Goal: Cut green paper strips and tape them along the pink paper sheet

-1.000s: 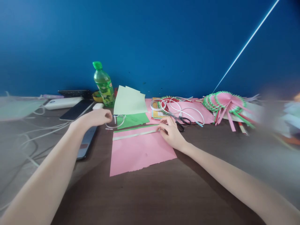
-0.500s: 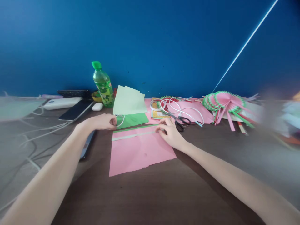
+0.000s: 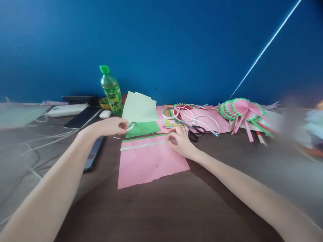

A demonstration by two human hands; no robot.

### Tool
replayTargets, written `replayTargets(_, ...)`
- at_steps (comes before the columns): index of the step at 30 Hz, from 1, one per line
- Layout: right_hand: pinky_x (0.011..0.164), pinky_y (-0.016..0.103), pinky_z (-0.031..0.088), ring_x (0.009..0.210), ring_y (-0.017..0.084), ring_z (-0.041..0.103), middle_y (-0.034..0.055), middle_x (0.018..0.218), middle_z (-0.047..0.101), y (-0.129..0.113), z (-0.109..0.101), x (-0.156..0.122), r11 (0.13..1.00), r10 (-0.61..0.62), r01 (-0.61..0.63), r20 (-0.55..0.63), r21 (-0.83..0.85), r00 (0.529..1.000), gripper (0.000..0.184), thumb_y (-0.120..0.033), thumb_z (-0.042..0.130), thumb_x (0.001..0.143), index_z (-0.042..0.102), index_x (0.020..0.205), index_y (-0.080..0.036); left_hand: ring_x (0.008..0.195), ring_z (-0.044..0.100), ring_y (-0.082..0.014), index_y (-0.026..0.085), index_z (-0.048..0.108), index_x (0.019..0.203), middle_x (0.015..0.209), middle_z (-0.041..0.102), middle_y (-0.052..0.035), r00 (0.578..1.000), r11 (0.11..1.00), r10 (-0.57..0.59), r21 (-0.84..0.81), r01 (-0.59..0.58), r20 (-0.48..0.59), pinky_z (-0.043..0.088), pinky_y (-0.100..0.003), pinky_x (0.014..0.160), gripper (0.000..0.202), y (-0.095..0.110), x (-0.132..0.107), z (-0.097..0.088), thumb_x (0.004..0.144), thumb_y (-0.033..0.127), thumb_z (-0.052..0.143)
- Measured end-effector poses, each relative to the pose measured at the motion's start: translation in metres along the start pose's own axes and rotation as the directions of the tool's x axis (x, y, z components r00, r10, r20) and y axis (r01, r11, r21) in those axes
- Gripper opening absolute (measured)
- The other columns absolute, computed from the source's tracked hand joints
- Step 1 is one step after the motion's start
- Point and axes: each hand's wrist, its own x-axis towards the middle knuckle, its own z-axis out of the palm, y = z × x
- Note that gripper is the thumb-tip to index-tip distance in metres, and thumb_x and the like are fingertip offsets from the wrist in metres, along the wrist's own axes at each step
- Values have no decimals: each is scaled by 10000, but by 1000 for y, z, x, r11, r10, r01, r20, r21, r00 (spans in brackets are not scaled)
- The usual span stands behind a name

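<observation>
A pink paper sheet (image 3: 151,163) lies flat on the dark table, with a white tape strip (image 3: 143,145) across its upper part and a thin green strip (image 3: 146,137) along its top edge. My right hand (image 3: 182,144) rests on the sheet's upper right corner, fingers curled down on the end of the white strip. My left hand (image 3: 109,127) hovers just left of the green paper (image 3: 143,129), fingers closed round a small white tape ring (image 3: 129,126).
Behind the sheet lie pale green folded paper (image 3: 139,108), scissors (image 3: 195,130), white backing strips (image 3: 194,116) and pink-green paper fans (image 3: 242,109). A green bottle (image 3: 111,90) stands at the wall. Phones (image 3: 82,118), a power bank (image 3: 67,110) and cables lie left.
My left hand moved right toward the green paper, closed on the white tape ring and lifted it slightly. My right hand stayed on the strip's end.
</observation>
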Motion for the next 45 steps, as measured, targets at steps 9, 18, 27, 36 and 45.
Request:
replayTargets(9,870,443,347,975,247,447,79,963,487,1,2,-1,999,-19,21,-66,32,998,46,-151,539,735,560,749,-190,682,538,-144,208,511,719,709,570,21,976,951,184,-272,-148,113,391,-225,588,158,45,-30,-18,667,351,554)
replayTargets(18,905,437,337,967,235,456,68,930,483,1,1,-1,997,-23,29,-79,73,997,92,-112,527,727,566,764,-186,720,577,-146,204,513,742,723,609,24,963,937,237,-293,-191,129,414,-229,625,215,53,-33,-14,680,409,534)
replayTargets(27,883,418,361,928,215,500,70,884,540,1,-5,2,976,5,32,-167,217,986,211,-166,392,836,595,783,-194,750,586,-152,196,485,726,727,613,25,969,910,243,-357,-211,49,414,-248,647,192,56,-35,-15,678,374,539)
replayTargets(36,611,260,408,679,115,514,38,1007,615,-34,-32,2,786,64,-74,38,614,997,224,-348,539,800,573,964,-200,737,577,-138,194,458,734,705,570,34,931,823,358,-496,-275,77,402,-232,631,189,66,-31,-6,690,336,576)
replayTargets(45,481,240,427,488,100,519,15,647,631,-26,-37,8,657,171,-149,47,739,984,242,-406,515,803,589,779,-176,737,578,-140,193,440,758,718,573,18,900,769,426,-561,-306,93,430,-268,685,164,73,-24,7,730,321,539)
